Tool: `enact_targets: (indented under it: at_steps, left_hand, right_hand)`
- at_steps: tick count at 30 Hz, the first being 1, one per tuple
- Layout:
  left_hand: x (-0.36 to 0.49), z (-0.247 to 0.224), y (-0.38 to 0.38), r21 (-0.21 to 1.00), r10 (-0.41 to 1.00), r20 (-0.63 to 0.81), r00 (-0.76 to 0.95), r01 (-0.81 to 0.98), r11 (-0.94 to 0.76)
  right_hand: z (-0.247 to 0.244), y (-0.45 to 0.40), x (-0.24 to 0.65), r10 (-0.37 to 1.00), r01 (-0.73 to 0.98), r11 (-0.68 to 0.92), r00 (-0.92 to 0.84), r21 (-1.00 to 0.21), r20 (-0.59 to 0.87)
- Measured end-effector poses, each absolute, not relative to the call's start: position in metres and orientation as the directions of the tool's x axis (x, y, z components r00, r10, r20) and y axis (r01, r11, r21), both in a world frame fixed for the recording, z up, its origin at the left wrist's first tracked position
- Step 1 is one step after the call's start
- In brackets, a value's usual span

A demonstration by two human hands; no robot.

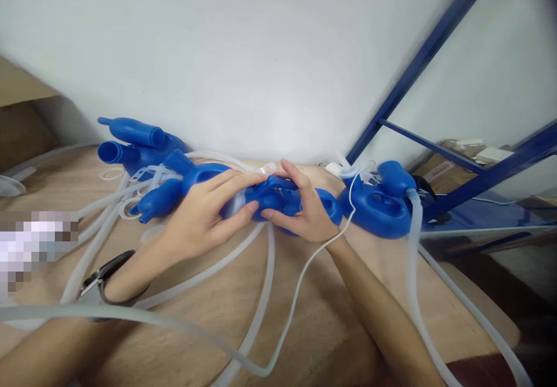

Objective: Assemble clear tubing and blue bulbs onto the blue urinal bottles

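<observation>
Several blue plastic bottles with loop handles and clear hoses lie in a row on a wooden table. My left hand (209, 210) curves its fingers and thumb around a blue bottle (204, 172), near a translucent ring (238, 204) at its mouth. My right hand (307, 210), thumb and forefinger wide apart, grips another blue bottle (329, 203) just to the right. Between the hands the blue parts lie close together; whether they touch is unclear. A small clear piece (268, 168) shows by my left fingertips.
More blue bottles (139, 134) with open necks lie at the left, beside loose white rings (128, 208). At the right is a bottle (378, 213) with a hose (413, 259). A thin white cable (300, 282) crosses in front. A blue metal frame (404, 76) stands at the right.
</observation>
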State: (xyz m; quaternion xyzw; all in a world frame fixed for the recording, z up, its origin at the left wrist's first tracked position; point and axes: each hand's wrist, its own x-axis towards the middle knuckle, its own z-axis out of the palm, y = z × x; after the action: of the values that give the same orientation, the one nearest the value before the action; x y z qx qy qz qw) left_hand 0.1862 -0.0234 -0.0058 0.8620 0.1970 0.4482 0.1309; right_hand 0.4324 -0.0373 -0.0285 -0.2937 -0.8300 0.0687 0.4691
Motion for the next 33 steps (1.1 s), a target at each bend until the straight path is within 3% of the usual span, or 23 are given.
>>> enact_targets:
  at_steps: [5,14,21,29,33]
  left_hand:
    - [0.186,-0.008,-0.021,0.303,0.413,0.729,0.545,0.283,-0.910]
    - [0.184,-0.006,-0.019,0.312,0.422,0.674,0.606,0.284,-0.907]
    - [0.183,-0.010,-0.016,0.275,0.377,0.662,0.647,0.259,-0.926]
    - [0.185,-0.008,-0.019,0.263,0.356,0.653,0.668,0.241,-0.934]
    - [0.185,-0.007,-0.019,0.220,0.339,0.671,0.659,0.259,-0.940]
  right_hand:
    - [-0.030,-0.037,0.433,0.598,0.437,0.790,-0.400,-0.430,0.694]
    - [-0.025,-0.042,0.430,0.699,0.435,0.714,-0.389,-0.549,0.600]
    - [-0.019,-0.046,0.429,0.825,0.292,0.547,-0.347,-0.785,0.446]
    - [-0.021,-0.044,0.423,0.839,0.302,0.533,-0.306,-0.790,0.449]
    - [-0.020,-0.046,0.420,0.828,0.212,0.530,-0.335,-0.821,0.449]
